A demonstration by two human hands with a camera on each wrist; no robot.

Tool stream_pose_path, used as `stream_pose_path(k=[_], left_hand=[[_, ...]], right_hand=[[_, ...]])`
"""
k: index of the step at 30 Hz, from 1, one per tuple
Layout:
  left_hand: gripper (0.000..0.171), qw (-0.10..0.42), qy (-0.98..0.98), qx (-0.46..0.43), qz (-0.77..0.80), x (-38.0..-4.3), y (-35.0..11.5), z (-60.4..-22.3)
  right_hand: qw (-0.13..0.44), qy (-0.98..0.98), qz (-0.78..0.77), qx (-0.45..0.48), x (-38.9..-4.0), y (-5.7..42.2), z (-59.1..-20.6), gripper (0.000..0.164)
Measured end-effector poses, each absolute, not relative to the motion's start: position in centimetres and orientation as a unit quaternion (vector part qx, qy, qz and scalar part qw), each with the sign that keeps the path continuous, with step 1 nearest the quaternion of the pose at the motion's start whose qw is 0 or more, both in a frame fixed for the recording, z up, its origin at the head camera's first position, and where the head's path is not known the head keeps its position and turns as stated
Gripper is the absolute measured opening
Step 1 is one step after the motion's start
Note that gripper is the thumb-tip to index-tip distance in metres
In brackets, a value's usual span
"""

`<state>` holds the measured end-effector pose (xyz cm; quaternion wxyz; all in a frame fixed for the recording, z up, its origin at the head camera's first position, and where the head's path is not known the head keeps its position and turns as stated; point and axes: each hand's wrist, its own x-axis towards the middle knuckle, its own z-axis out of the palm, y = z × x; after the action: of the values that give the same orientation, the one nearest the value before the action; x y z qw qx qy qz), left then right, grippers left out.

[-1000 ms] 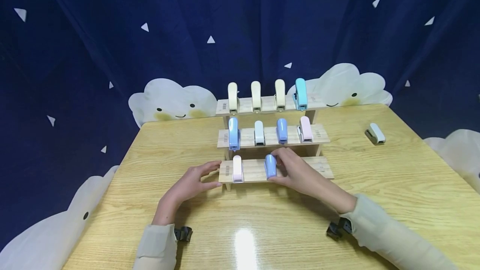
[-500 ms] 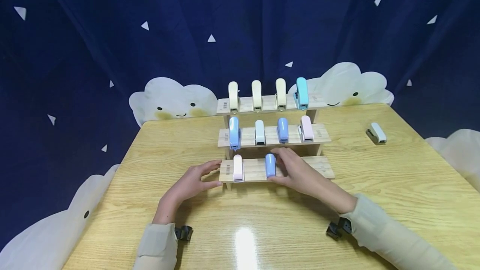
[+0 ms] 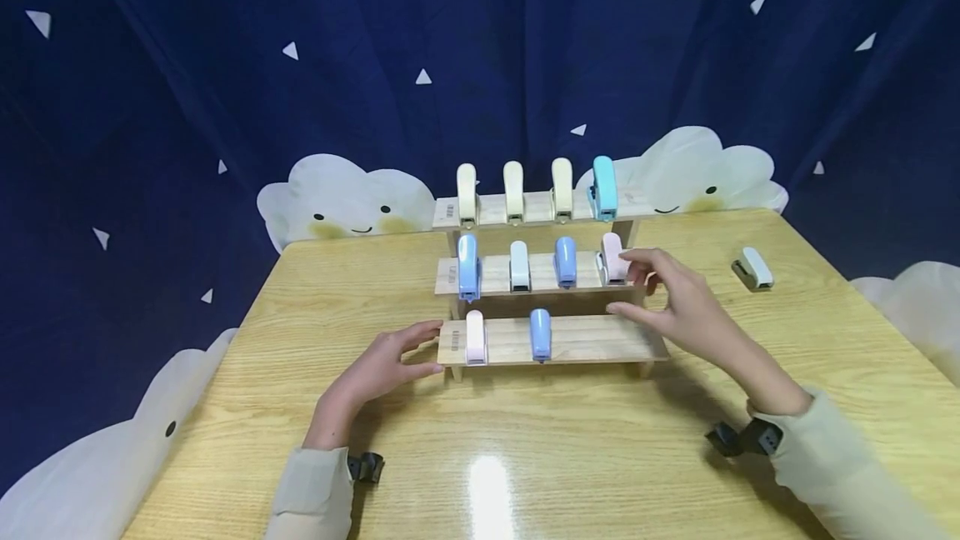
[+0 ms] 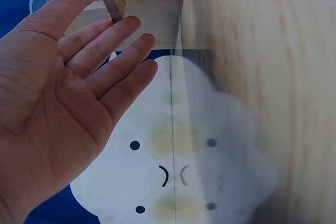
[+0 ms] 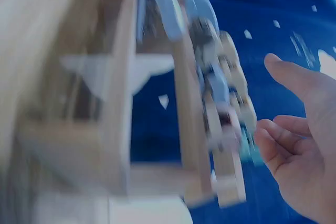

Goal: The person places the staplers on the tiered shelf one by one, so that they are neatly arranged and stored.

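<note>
A three-tier wooden rack (image 3: 592, 338) holds small staplers. On its bottom tier stand a pale pink stapler (image 3: 476, 337) at the left and a blue stapler (image 3: 540, 334) near the middle, both upright. My left hand (image 3: 381, 369) is at the left end of the bottom tier, fingers extended and fingertips right at the board's edge. My right hand (image 3: 686, 307) is in the air by the rack's right end, fingers loosely bent and holding nothing. In the head view its fingertips overlap the side of the middle tier's pink stapler (image 3: 612, 258). The right wrist view is blurred.
The middle tier also carries a large blue stapler (image 3: 468, 267), a white stapler (image 3: 519, 265) and another blue stapler (image 3: 566, 262). Cream staplers and a turquoise stapler (image 3: 603, 187) line the top. A white stapler (image 3: 756, 267) lies on the table (image 3: 570, 457) at the right.
My right hand has let go of the blue stapler on the bottom tier and moved right and away from me. The stapler stays standing there. My left hand has not moved.
</note>
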<state>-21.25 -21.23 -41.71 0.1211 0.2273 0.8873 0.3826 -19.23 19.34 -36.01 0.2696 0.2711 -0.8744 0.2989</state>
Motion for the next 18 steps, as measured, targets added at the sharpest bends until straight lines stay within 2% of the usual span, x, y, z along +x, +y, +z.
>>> stream_pose_path(k=[7, 18], left_hand=[[0.070, 0.120, 0.888, 0.222, 0.384, -21.2, -21.3, -41.8], [0.070, 0.120, 0.889, 0.220, 0.384, -21.3, -21.2, -41.9]], right_hand=[[0.272, -0.891, 0.304, 0.201, -20.8, 25.2, -35.3, 0.063], [0.211, -0.932, 0.274, 0.113, -23.4, 34.1, -37.6, 0.067]])
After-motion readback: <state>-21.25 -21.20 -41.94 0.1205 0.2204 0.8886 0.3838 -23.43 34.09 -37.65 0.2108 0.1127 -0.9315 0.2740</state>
